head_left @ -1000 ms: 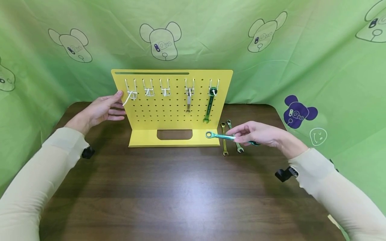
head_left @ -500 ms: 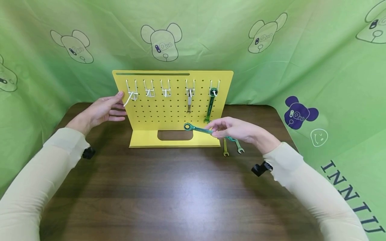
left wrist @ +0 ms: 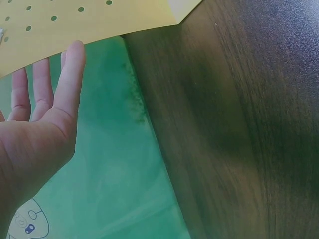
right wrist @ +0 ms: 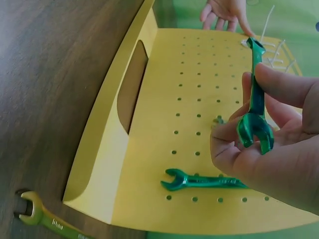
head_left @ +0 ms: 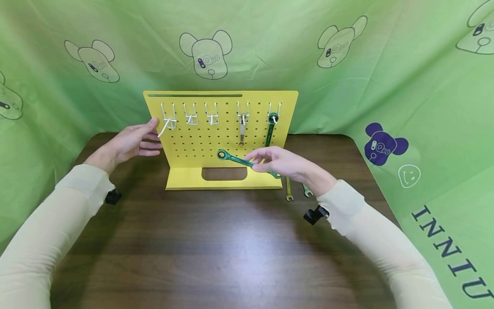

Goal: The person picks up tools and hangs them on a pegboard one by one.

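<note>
My right hand (head_left: pixel 281 163) pinches a shiny green ratcheting combination wrench (head_left: pixel 235 159) between thumb and fingers, its ring end pointing left in front of the yellow pegboard (head_left: pixel 183 174). In the right wrist view the wrench's open-jaw end (right wrist: pixel 255 132) faces that camera. At the board's left edge is my left hand (head_left: pixel 129 141), thumb tip touching the edge and the other fingers loosely extended, their tips partly behind it. A dark green wrench (head_left: pixel 269 134) hangs on the rightmost white hook, its lower end hidden by my right hand. A small silver wrench (head_left: pixel 242 131) hangs left of it.
Three white wire hooks without tools, including the leftmost hook (head_left: pixel 169 122), line the board's left half. A gold wrench (head_left: pixel 288 191) and a pale green wrench (head_left: pixel 307 191) lie on the brown table (head_left: pixel 193 240), partly covered by my right hand. A green curtain (head_left: pixel 262 51) surrounds the table.
My right hand has carried the green wrench leftward and slightly up, from over the wrenches on the table to in front of the board. The left hand stays at the board's edge.
</note>
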A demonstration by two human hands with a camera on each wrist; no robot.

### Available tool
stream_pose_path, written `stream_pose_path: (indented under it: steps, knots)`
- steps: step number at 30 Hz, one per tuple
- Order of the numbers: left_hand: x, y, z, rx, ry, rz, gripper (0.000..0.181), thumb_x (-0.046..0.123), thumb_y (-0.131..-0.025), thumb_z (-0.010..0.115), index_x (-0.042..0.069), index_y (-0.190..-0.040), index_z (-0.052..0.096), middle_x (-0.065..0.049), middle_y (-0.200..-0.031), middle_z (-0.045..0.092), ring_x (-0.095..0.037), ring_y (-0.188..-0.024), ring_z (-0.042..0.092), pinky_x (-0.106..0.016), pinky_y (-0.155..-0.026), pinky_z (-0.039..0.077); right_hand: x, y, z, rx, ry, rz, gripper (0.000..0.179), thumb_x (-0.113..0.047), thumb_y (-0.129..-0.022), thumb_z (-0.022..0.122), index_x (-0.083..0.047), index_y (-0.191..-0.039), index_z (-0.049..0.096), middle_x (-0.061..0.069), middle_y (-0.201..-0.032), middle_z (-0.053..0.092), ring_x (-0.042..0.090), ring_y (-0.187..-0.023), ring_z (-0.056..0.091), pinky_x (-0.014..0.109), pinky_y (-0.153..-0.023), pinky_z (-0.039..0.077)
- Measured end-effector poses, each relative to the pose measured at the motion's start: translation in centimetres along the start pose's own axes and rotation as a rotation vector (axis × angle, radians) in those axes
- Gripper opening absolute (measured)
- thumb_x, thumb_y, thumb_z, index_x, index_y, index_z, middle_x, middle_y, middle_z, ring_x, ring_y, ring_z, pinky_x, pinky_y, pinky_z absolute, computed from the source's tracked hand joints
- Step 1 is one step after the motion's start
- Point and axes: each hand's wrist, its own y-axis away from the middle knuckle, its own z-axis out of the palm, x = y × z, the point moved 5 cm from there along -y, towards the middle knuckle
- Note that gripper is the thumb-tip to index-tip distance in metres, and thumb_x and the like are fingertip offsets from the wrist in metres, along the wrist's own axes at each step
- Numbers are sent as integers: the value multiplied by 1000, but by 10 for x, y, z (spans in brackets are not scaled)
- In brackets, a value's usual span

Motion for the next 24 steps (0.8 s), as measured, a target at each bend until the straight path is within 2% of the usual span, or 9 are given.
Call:
stream_pose_path:
  steps: [5, 10, 15, 24]
  knots:
    - [0, 0, 0, 2, -2, -6, 79, 64, -94, 56, 2, -140, 44, -17, -133, 50, -23, -106, 66, -46, -102, 54, -5, -5, 6, 0, -17, -23, 34, -13, -101, 65, -12, -135, 62, 15, -117, 58, 28, -111, 49, 39, -92, 42]
    - [0, 0, 0, -1, 0, -6, 79, 64, -94, 56, 2, -141, 42, -18, -138, 45, -23, -107, 65, -44, -101, 55, -5, -7, 9, 5, -32, -28, 34, -12, -102, 63, -12, -136, 61, 19, -126, 55, 27, -116, 48, 41, -96, 43]
    - [0, 0, -1, 5, 12, -6, 76, 63, -94, 57, 3, -139, 44, -19, -138, 46, -23, -106, 66, -43, -99, 57, -6, -10, 10, 22, -52, -31, 33, -11, -102, 63, -12, -134, 61, 20, -127, 55, 28, -117, 48, 42, -96, 42]
    - [0, 0, 0, 1, 7, -7, 76, 63, -94, 57, 3, -139, 44, -18, -136, 48, -22, -105, 67, -44, -100, 55, -11, -15, 12, 33, -157, -25, 33, -11, -100, 65, -9, -133, 61, 12, -124, 56, 27, -118, 49, 40, -95, 46]
